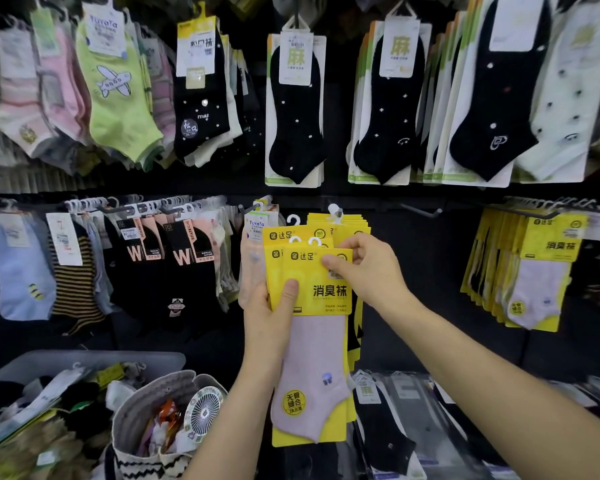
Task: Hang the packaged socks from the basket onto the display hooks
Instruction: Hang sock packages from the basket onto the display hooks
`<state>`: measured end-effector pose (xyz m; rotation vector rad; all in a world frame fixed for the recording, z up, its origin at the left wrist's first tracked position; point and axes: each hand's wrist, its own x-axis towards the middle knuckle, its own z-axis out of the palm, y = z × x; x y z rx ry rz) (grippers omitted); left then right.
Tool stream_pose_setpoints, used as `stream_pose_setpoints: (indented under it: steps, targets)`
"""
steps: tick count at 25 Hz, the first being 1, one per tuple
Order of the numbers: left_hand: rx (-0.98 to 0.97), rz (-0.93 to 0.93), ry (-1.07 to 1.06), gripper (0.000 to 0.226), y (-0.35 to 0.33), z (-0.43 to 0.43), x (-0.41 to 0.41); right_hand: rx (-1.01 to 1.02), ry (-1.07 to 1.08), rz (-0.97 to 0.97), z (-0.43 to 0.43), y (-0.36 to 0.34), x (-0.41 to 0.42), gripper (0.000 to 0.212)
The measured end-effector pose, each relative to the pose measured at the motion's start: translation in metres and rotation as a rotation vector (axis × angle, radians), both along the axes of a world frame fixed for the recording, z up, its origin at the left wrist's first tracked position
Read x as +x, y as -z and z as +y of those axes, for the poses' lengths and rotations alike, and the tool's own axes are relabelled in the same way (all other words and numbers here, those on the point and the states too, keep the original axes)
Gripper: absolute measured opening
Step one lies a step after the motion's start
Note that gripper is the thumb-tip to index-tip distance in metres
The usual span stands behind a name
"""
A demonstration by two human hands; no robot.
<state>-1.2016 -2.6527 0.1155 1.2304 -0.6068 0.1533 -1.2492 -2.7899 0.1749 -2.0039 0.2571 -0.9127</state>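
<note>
A stack of yellow-carded sock packs (312,344) with pale pink socks is held upright in front of the black display wall. My left hand (269,317) grips the stack at its left edge, thumb across the yellow card. My right hand (364,268) pinches the top right corner of the front pack. White hanger loops (305,241) stick up from the packs. More of the same yellow packs (340,226) hang on a hook just behind. An empty display hook (420,211) juts out to the right. The grey basket (84,362) with mixed socks sits at the lower left.
Hooks full of black, green and pink socks fill the wall above and to the left. Yellow packs (534,265) hang at the right. A fabric bag (160,424) with a small fan stands beside the basket. Flat black sock packs (388,420) lie below right.
</note>
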Motion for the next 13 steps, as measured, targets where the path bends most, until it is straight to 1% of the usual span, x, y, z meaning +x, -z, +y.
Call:
stream_pose_setpoints:
  steps: [2, 4, 7, 8, 10, 12, 13]
  targets:
    - [-0.008, 0.007, 0.026, 0.030, -0.001, 0.001, -0.001, 0.079, -0.013, -0.014, -0.005, 0.000, -0.003, 0.025]
    - [-0.013, 0.016, 0.005, 0.025, 0.001, 0.000, -0.002, 0.120, -0.055, -0.010, -0.008, -0.001, -0.006, 0.023]
    - [-0.018, -0.002, -0.031, 0.020, 0.003, -0.002, -0.004, 0.051, -0.131, 0.000, -0.005, -0.005, -0.009, 0.006]
    - [-0.018, -0.014, -0.040, 0.019, 0.003, -0.003, -0.004, 0.050, -0.150, -0.006, -0.005, -0.007, -0.009, 0.008]
    - [-0.019, -0.020, -0.053, 0.020, 0.003, -0.004, -0.004, 0.127, -0.184, -0.010, -0.005, -0.012, -0.011, 0.011]
    - [-0.019, -0.032, -0.038, 0.026, 0.002, -0.004, -0.005, 0.232, -0.217, -0.001, -0.007, -0.020, -0.013, 0.008]
    - [-0.015, -0.043, -0.020, 0.031, 0.002, -0.004, -0.006, 0.236, -0.210, 0.011, -0.009, -0.023, -0.013, 0.008]
